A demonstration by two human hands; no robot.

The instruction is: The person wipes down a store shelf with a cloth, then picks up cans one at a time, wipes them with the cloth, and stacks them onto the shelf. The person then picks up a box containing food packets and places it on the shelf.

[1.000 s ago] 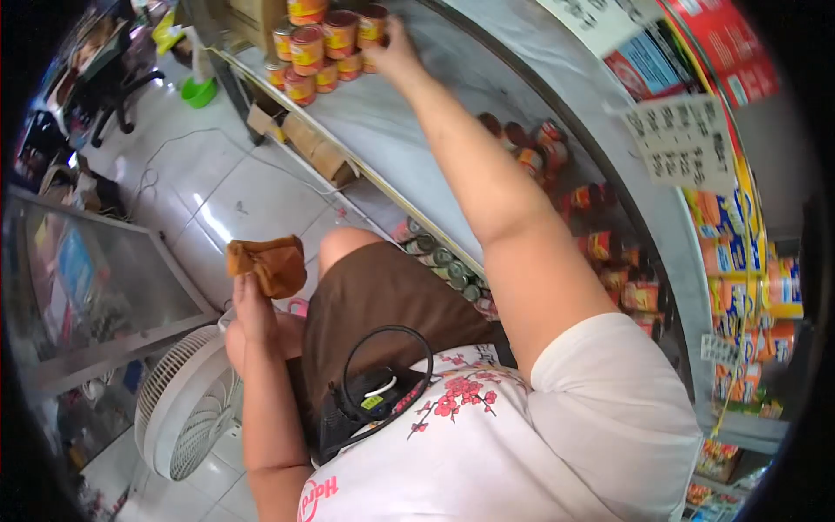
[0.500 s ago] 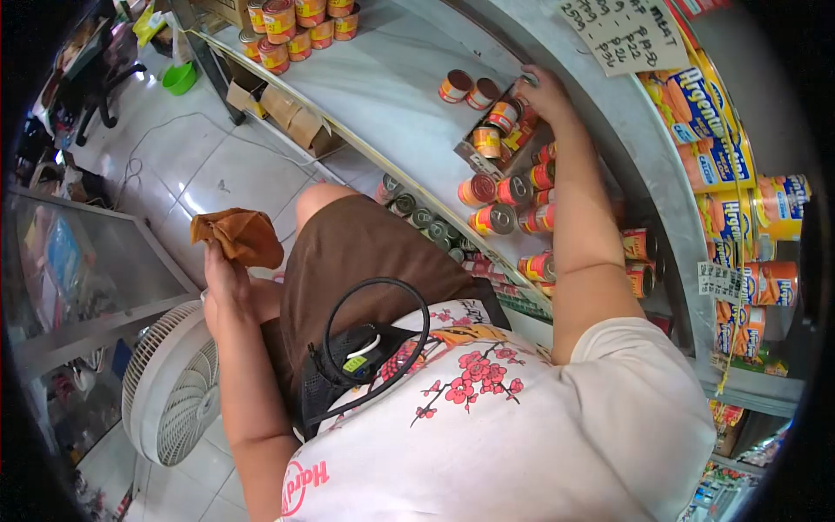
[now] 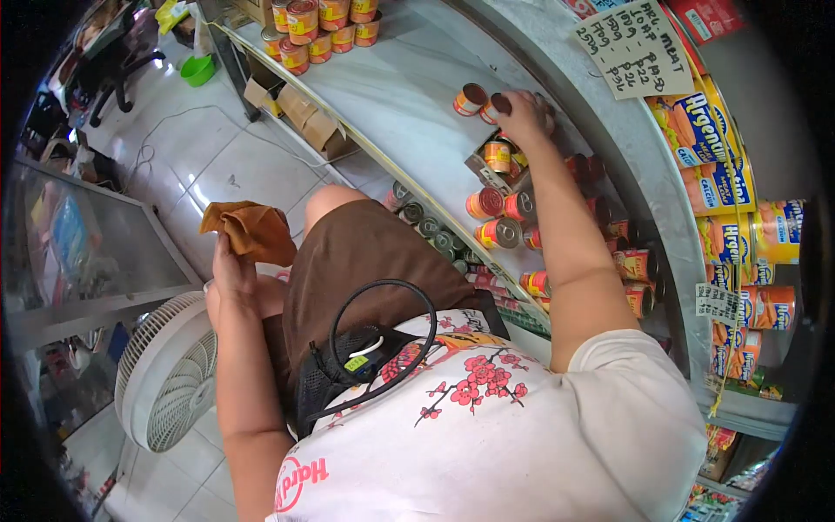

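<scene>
Half closed, the right hand's grip (image 3: 524, 119) is laid on a can (image 3: 494, 110) beside the carton (image 3: 489, 172); whether held cannot be told. Well apart from the carton, a cloth (image 3: 254, 231) is pinched in the left hand (image 3: 233, 268). Other cans (image 3: 485, 203) are grouped near the carton.

The only view looks from the wearer's head, forward and steeply down over the white shirt (image 3: 487, 426), which is nearest and fills the bottom. The left hand (image 3: 233, 268) and right hand (image 3: 524, 120) are farther out; the shelf (image 3: 409, 96) slants across the upper middle, and dark, curved edges ring the wide view.
</scene>
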